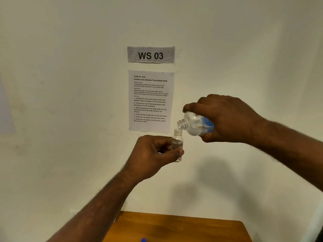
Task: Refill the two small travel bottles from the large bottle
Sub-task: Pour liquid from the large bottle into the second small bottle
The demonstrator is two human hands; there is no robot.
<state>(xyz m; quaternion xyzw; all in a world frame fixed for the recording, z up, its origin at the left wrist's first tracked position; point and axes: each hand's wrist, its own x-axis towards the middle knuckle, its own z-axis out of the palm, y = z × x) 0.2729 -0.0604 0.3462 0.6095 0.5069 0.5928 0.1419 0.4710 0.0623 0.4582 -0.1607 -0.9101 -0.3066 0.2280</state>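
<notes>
Pouring step: the large bottle [196,124] is tipped neck-down to the left so its open mouth sits just above the mouth of the small bottle [177,145], letting liquid fall straight in.
Right hand [227,117]: wrapped over the top of the large bottle, fingers curled round its body; the overhand grip looks chosen to control the tilt.
Left hand [155,152]: closed round the small bottle, thumb across its front and fingers behind, keeping it upright and steady under the spout.
Small bottle: uncapped, clear, with liquid up to roughly its shoulder; hard to read exactly through the glare.
Height: both bottles are held in the air in front of the wall, well above the counter [183,226], probably to bring the two mouths into easy view.
Second small bottle: not visible, so I cannot tell its state.
Blue thing [143,239]: a small piece at the counter's near edge, perhaps a cap; too little shows.
Instruction sheet [151,101]: taped to the wall behind, under a sign [151,55] reading WS 03.
Risk: narrow mouths, so a slight drift would likely spill.
</notes>
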